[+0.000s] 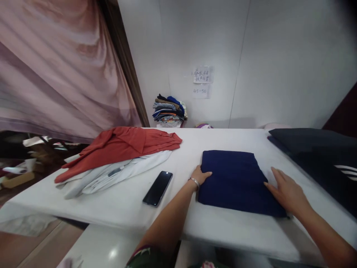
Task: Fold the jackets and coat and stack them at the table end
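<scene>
A navy blue folded garment (231, 180) lies flat on the white table in front of me, a neat, nearly square bundle. Its exact kind does not show. My left hand (199, 176), with a bracelet at the wrist, grips the left edge; the thumb rests on top and the other fingers are mostly hidden by the cloth. At the right edge is my right hand (288, 191), open, fingers stretched forward, its thumb touching the fabric. A black phone (158, 188) lies to the left of my left forearm.
Red garments (125, 145) lie over white and grey ones (122, 173) on the table's left. Dark clothes with white stripes (320, 149) are piled at right. Behind the table stand a stack of folded clothes (169, 109) and a wall with paper signs (202, 74). A pink curtain (64, 67) hangs left.
</scene>
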Tool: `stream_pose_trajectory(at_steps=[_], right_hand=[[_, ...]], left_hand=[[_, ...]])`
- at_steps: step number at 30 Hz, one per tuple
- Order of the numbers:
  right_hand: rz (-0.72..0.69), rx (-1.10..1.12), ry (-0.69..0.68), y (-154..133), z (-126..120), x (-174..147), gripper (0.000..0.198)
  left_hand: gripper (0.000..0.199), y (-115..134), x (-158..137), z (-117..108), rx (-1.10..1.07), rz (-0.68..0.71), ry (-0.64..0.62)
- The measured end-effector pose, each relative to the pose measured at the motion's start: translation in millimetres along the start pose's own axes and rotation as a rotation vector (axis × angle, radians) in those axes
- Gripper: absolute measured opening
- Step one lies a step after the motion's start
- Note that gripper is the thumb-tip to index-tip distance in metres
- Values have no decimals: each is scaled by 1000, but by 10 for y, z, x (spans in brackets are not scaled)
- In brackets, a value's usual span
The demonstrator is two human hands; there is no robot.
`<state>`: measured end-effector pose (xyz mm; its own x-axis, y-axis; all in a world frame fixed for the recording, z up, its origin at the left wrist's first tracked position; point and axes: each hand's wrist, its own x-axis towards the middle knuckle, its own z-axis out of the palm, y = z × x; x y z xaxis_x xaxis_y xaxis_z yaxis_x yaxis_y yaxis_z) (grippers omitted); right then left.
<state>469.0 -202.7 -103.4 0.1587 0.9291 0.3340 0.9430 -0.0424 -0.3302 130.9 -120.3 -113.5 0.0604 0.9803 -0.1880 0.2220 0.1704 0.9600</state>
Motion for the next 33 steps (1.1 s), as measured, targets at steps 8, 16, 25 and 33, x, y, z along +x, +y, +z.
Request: stream_pose_trajectory(at_steps=[8, 16, 25, 33], right_hand=[[-254, -99, -256, -664, 370, 311, 66], [-241, -135, -282, -538, 548, 275, 71], [-112, -157, -385, -768, 313, 718, 77], [-10, -182, -336, -383, 512, 1182, 72]], left_hand=[[66, 64, -77, -1, 208, 49, 50], [63, 495, -62, 24, 911, 128, 36], [76, 545, 467, 487, 1168, 306, -102], [76, 453, 492, 462, 1193, 298, -90]])
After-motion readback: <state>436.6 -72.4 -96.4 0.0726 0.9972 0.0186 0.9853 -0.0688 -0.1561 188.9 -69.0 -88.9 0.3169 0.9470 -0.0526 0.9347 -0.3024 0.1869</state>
